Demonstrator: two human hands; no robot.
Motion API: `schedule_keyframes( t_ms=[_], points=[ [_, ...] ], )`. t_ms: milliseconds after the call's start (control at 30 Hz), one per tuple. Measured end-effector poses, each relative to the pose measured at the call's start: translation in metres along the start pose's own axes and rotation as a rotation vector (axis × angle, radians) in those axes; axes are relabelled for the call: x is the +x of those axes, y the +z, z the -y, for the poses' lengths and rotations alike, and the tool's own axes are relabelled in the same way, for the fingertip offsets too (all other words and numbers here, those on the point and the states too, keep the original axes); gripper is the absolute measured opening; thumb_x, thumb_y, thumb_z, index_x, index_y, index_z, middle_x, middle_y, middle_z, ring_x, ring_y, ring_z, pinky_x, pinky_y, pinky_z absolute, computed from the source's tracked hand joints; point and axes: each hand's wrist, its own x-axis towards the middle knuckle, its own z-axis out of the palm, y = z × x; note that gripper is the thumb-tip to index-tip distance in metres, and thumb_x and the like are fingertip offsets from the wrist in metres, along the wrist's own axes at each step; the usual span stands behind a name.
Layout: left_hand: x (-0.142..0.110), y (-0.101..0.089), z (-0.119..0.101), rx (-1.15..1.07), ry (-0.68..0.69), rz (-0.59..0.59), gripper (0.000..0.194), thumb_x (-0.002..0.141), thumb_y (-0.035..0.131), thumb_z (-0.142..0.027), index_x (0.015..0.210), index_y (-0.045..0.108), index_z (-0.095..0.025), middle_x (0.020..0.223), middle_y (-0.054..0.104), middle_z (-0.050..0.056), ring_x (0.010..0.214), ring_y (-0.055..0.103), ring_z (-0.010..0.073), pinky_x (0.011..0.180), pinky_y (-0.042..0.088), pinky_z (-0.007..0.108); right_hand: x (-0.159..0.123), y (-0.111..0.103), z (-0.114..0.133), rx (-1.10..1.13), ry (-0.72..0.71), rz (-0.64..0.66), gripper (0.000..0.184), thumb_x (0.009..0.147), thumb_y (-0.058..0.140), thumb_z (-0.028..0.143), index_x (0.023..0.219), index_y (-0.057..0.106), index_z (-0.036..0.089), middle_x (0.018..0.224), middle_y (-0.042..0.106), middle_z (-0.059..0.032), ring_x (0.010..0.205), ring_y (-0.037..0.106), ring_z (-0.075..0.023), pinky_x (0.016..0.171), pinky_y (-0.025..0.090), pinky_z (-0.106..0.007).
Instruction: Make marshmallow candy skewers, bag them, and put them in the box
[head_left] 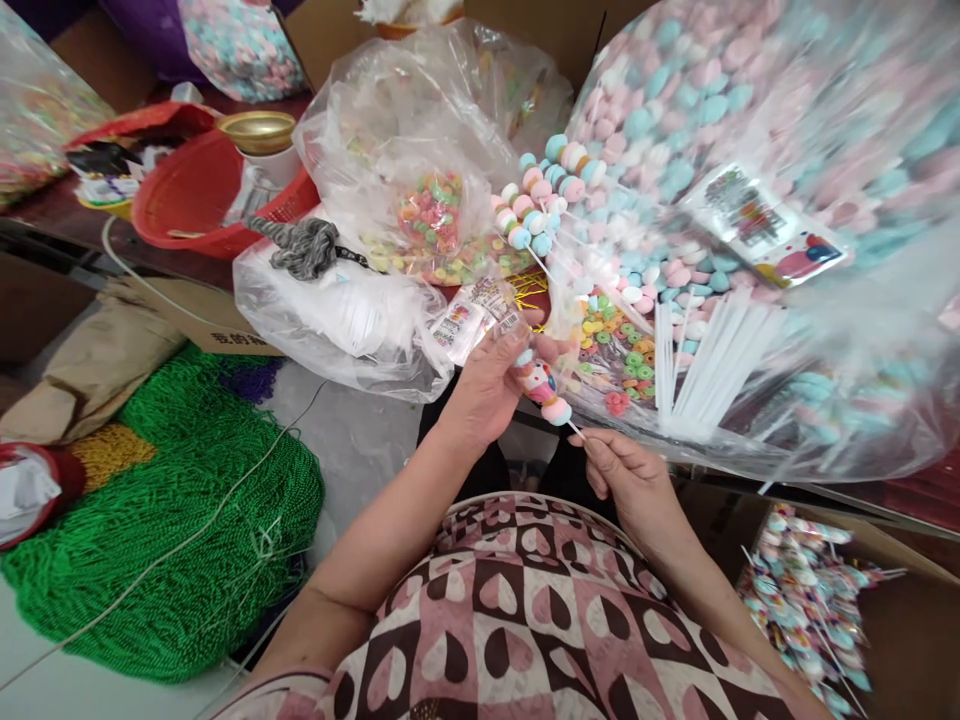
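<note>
In the head view, the left hand (484, 390) is curled around the upper part of a candy skewer (556, 411), its thumb and fingers closed on a clear printed wrapper. The right hand (626, 475) pinches the bare lower end of the skewer's white stick between thumb and fingertips. The skewer is held tilted, in front of the person's body at the near edge of the dark red table (930, 490), with a pink-and-white marshmallow at its lower end.

Just beyond the left hand lies a pile of printed wrappers (469, 318), with yellow ties (532, 288) beside it. To the right along the near edge, loose ring candies (634, 360) lie next to a bundle of white sticks (720, 360). Farther back, unwrapped skewers (536, 200) rest against a large heap of marshmallows (675, 120) in clear plastic that fills the table's far right corner; a silver packet (772, 225) lies on it. Toward the left end stand a red basket (191, 195) and a brass-coloured bowl (259, 132). Below the near edge at the right, a cardboard box (904, 640) holds wrapped skewers (806, 600).
</note>
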Motion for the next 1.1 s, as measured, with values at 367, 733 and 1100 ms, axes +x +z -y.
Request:
schedule_keyframes(
  t_ms=[367, 733, 1100],
  points=[
    [-0.008, 0.003, 0.019, -0.039, -0.069, -0.041, 0.033, 0.077, 0.074, -0.049, 0.093, 0.068, -0.020, 0.084, 0.071, 0.003, 0.085, 0.070, 0.0189, 0.079, 0.052, 0.031, 0.002, 0.008, 0.005, 0.042, -0.059, -0.009, 0.029, 0.090, 0.060, 0.047, 0.093, 0.070, 0.019, 0.048, 0.040, 0.0075, 0.044, 0.035, -0.0088, 0.045, 0.027, -0.024],
    [0.005, -0.004, 0.009, -0.063, -0.007, -0.205, 0.025, 0.081, 0.072, -0.041, 0.089, 0.064, -0.019, 0.065, 0.060, -0.003, 0.073, 0.068, 0.0151, 0.065, 0.050, 0.025, 0.000, 0.006, 0.010, -0.249, -0.155, -0.101, 0.023, 0.088, 0.061, 0.039, 0.094, 0.071, 0.019, 0.050, 0.049, 0.0060, 0.046, 0.045, -0.0101, 0.049, 0.036, -0.024],
    [-0.010, 0.007, 0.032, -0.047, -0.141, -0.145, 0.027, 0.083, 0.068, -0.042, 0.082, 0.057, -0.018, 0.082, 0.066, 0.002, 0.079, 0.067, 0.0157, 0.081, 0.052, 0.032, 0.002, 0.007, 0.020, -0.615, -0.490, -0.157, 0.019, 0.092, 0.055, 0.029, 0.099, 0.070, 0.020, 0.062, 0.062, 0.0022, 0.050, 0.055, -0.0120, 0.054, 0.045, -0.025]
  ],
)
